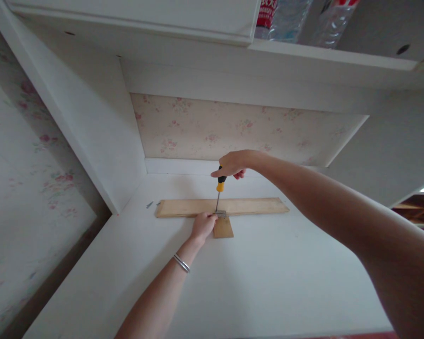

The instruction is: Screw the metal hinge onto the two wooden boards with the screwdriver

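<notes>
Driving a screw: right hand (233, 165) clenched on screwdriver (219, 189), tip below those fingers at hinge (221, 213). Left hand (203, 225) pinching hinge against long plank (222, 206), small block (223, 228) just beside fingertips. Calls for steady downward pressure, probably.

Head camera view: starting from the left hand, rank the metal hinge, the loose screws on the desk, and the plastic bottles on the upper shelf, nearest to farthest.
From the left hand:
1. Metal hinge, right beside the fingertips on the wooden strip.
2. Loose screws, on the white desk just off the strip's left end.
3. Plastic bottles, up on the shelf, top right.
</notes>
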{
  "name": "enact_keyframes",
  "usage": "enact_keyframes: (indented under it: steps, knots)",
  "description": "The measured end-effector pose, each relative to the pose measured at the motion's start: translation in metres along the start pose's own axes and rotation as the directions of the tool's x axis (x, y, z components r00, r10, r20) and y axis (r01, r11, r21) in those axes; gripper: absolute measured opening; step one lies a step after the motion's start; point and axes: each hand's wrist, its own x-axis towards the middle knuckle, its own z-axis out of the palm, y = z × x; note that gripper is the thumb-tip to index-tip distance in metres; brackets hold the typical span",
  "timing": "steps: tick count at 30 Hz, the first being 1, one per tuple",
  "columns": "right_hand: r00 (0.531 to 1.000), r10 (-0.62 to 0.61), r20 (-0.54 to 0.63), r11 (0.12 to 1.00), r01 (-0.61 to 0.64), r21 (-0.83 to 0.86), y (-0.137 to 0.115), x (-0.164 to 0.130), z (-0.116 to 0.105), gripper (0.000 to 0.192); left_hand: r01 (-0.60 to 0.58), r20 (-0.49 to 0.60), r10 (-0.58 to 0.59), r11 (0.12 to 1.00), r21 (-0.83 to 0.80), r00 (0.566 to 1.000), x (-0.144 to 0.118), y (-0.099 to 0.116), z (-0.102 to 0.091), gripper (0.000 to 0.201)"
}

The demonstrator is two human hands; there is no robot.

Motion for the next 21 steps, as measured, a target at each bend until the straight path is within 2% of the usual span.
enact_keyframes:
  steps: [2,3,5,6,8,10,13,15,17,18,19,21]
  knots:
    - [0.997,0.041,-0.064,0.997,-0.045,-0.062,-0.0002,0.0014,0.0015,0.057,0.001,-0.001,-0.001,1.0,0.007,1.0,-0.0006,0.0003,-0.0003,0.026]
    - [0.997,0.023,-0.079,0.998,-0.028,-0.061,-0.0003,0.0015,0.0016,0.054,0.002,0.0,-0.002,1.0,0.007,1.0,-0.0011,0.0007,-0.0006,0.026]
    - [0.997,-0.06,-0.038,0.998,0.061,0.018,-0.0005,0.0002,0.0003,0.039,0.006,0.005,-0.006,1.0,0.002,1.0,-0.0023,0.0021,-0.0013,0.026]
    - [0.994,-0.106,-0.003,0.991,0.106,0.076,-0.0006,-0.0009,-0.0007,0.037,0.008,0.007,-0.008,1.0,-0.002,1.0,-0.0029,0.0029,-0.0016,0.025]
    - [0.988,-0.142,0.064,0.978,0.129,0.165,-0.0012,-0.0027,-0.0022,0.048,0.01,0.008,-0.01,1.0,-0.002,1.0,-0.0039,0.0046,-0.0024,0.025]
    - [0.993,-0.077,0.092,0.987,0.063,0.145,-0.002,-0.0025,-0.0022,0.048,0.016,0.008,-0.016,1.0,0.011,1.0,-0.0046,0.0061,-0.0032,0.025]
    - [0.999,0.041,-0.009,0.999,-0.041,-0.012,-0.0019,0.0006,-0.0007,0.054,0.025,0.01,-0.025,1.0,0.017,1.0,-0.0052,0.0076,-0.0039,0.026]
    - [0.999,-0.007,-0.038,0.999,0.005,-0.038,-0.0005,0.002,-0.0007,0.047,0.025,0.011,-0.025,1.0,0.013,1.0,-0.0053,0.008,-0.0042,0.026]
    - [0.994,-0.107,0.012,0.993,0.106,0.051,0.0008,0.0016,-0.0018,0.037,0.023,0.01,-0.024,1.0,0.016,1.0,-0.0051,0.0081,-0.0043,0.025]
    - [0.989,-0.139,0.04,0.985,0.134,0.105,0.001,0.001,-0.0024,0.042,0.024,0.012,-0.024,1.0,0.019,1.0,-0.0049,0.008,-0.0043,0.024]
    - [0.988,-0.143,0.066,0.98,0.132,0.149,0.0007,0.0006,-0.0029,0.049,0.025,0.013,-0.025,0.999,0.02,1.0,-0.0048,0.008,-0.0043,0.024]
    - [0.993,-0.068,0.095,0.986,0.052,0.16,-0.0009,0.0004,-0.0028,0.053,0.026,0.014,-0.027,0.999,0.023,1.0,-0.0045,0.0079,-0.0042,0.025]
